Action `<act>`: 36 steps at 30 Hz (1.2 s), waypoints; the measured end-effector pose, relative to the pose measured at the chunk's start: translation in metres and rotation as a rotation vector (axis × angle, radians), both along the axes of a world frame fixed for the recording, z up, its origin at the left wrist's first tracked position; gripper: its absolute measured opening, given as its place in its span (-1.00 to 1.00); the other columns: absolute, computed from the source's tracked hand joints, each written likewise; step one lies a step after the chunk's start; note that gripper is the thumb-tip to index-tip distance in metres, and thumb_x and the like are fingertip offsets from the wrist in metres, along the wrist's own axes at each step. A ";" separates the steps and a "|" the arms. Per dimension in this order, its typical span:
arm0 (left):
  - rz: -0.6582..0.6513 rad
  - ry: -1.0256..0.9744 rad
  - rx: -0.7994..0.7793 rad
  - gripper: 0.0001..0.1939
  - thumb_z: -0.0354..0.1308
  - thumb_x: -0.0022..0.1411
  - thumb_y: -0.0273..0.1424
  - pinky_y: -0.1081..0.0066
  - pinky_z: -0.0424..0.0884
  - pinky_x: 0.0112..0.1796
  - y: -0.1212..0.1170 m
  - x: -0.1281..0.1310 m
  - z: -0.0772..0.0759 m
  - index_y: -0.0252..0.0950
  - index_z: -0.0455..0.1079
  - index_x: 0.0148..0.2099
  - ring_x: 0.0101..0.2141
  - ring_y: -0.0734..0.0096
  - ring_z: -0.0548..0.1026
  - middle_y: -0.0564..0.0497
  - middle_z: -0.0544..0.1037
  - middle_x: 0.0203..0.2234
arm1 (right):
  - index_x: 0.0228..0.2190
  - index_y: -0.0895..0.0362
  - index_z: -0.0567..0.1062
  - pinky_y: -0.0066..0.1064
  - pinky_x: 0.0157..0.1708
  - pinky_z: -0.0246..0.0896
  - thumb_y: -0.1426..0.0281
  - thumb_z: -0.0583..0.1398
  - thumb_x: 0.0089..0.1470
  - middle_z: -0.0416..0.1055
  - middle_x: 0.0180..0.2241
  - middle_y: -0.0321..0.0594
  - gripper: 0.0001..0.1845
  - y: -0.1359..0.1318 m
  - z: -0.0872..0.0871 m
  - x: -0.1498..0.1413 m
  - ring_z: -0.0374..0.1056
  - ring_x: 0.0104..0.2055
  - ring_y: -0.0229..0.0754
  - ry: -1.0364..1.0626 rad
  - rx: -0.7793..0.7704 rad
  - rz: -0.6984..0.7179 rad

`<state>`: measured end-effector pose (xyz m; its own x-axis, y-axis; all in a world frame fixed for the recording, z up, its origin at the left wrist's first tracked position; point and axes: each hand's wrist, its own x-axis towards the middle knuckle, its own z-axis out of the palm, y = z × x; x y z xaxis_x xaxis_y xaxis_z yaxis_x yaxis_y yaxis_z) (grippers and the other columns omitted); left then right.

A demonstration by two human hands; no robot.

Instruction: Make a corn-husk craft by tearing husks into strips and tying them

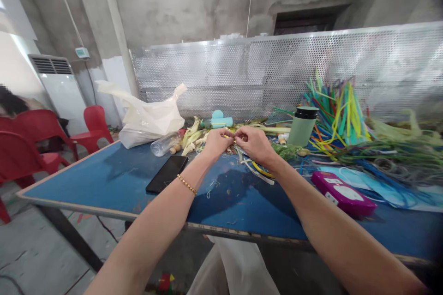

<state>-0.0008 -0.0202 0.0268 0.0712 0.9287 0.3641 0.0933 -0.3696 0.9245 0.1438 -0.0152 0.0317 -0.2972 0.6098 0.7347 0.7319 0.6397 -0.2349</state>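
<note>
Over the back half of the blue table, my left hand (218, 142) and my right hand (254, 142) meet with bent, pinching fingertips. Something small and yellowish shows between them, too small to name. Pale and yellow strips (258, 170) lie or hang just below my right hand. Beside my left hand is a heap of dry corn husks (191, 138). A black phone (167, 174) lies flat near my left wrist, which wears a beaded bracelet. To the right of my right hand stands a green jar with a black lid (302, 128).
A white plastic bag (148, 117) and a clear bottle (162, 143) are at the left on the table (104, 179). Colourful strips (342, 110), green cords (391, 147) and a purple box (342, 193) fill the right. A perforated metal screen (221, 73) stands behind; red chairs (41, 131) and a person are at left.
</note>
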 end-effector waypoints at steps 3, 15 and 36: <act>-0.009 -0.037 -0.015 -0.86 0.15 0.04 -0.68 0.56 0.25 -0.57 -0.001 0.001 0.001 -0.37 0.38 -0.45 -0.69 0.54 0.40 0.15 0.38 -0.73 | -0.41 0.15 0.54 -0.41 -0.35 0.10 0.51 0.17 0.00 0.51 -0.40 -0.19 -0.87 0.001 -0.001 0.001 0.33 -0.39 -0.20 -0.015 0.023 0.004; -0.170 -0.137 -0.131 -0.74 0.37 0.01 -0.40 0.50 0.24 -0.53 0.006 -0.007 -0.004 -0.37 0.37 -0.56 -0.64 0.57 0.35 0.04 0.42 -0.69 | -0.37 0.16 0.55 -0.36 -0.28 0.11 0.51 0.16 0.09 0.52 -0.33 -0.13 -0.86 -0.002 0.000 0.001 0.36 -0.30 -0.14 -0.181 0.066 -0.119; -0.123 -0.162 -0.053 -0.82 0.29 0.03 -0.49 0.52 0.15 -0.54 0.009 -0.008 -0.007 -0.36 0.36 -0.53 -0.64 0.60 0.28 0.11 0.35 -0.70 | -0.45 0.16 0.55 -0.39 -0.34 0.18 0.51 0.19 0.01 0.53 -0.41 -0.17 -0.89 -0.002 0.002 0.000 0.37 -0.40 -0.18 -0.013 0.036 -0.031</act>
